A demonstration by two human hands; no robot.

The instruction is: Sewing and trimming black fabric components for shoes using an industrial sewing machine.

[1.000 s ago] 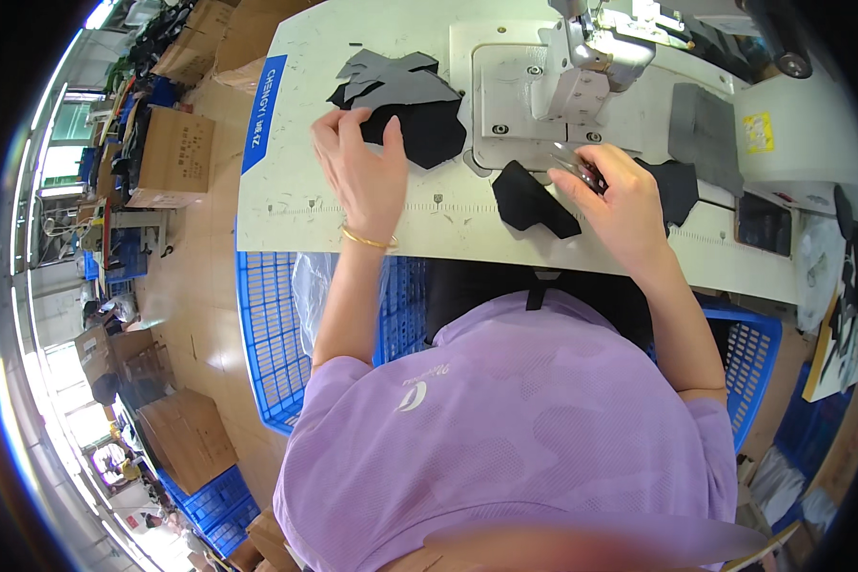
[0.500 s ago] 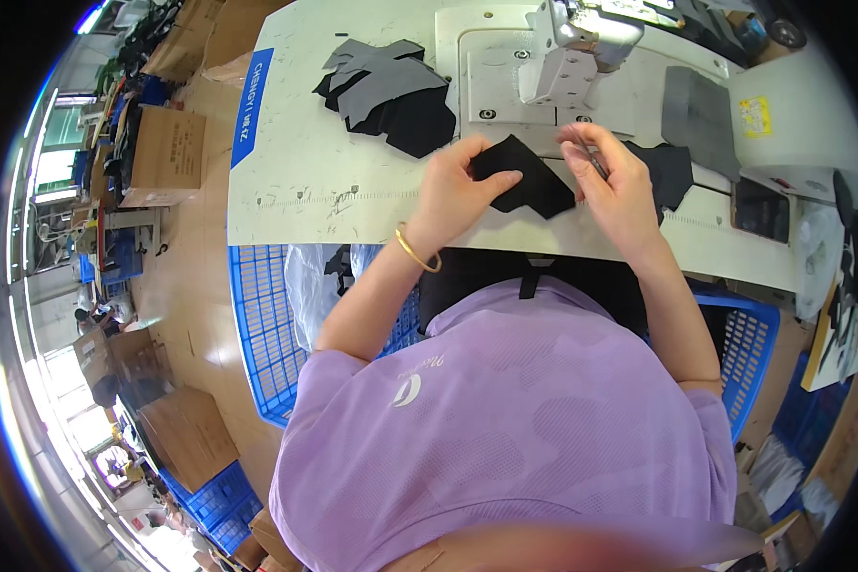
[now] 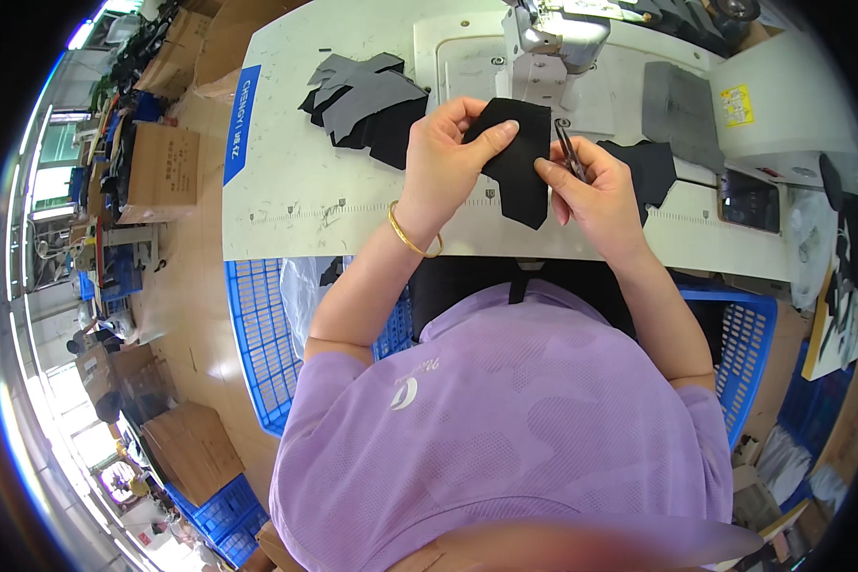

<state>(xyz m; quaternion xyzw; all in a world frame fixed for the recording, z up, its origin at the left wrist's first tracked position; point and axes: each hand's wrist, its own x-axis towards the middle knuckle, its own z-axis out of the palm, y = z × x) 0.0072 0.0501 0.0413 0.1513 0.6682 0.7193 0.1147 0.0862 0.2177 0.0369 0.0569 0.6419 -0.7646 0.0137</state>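
Observation:
My left hand (image 3: 453,157) pinches a black fabric piece (image 3: 517,172) between thumb and fingers, the thumb lying on its upper face. The piece is raised above the table's near edge, in front of the sewing machine (image 3: 555,52). At its right edge is my right hand (image 3: 596,191), with a small pair of dark thread snips (image 3: 569,153) held in the fingers, tips pointing up and away. My right thumb is close to the fabric's edge; whether it touches cannot be made out. Behind my right hand lies another black fabric piece (image 3: 650,172).
A pile of grey and black cut pieces (image 3: 362,105) lies on the white table (image 3: 276,172) at left. At right are a grey fabric piece (image 3: 682,110) and a phone (image 3: 748,200). Blue baskets (image 3: 257,334) stand below the table's edge. Cardboard boxes (image 3: 162,172) line the left floor.
The black fabric piece has been lifted and turned so its long end points down toward me. My right hand has moved closer to its edge, and the snips now show more plainly.

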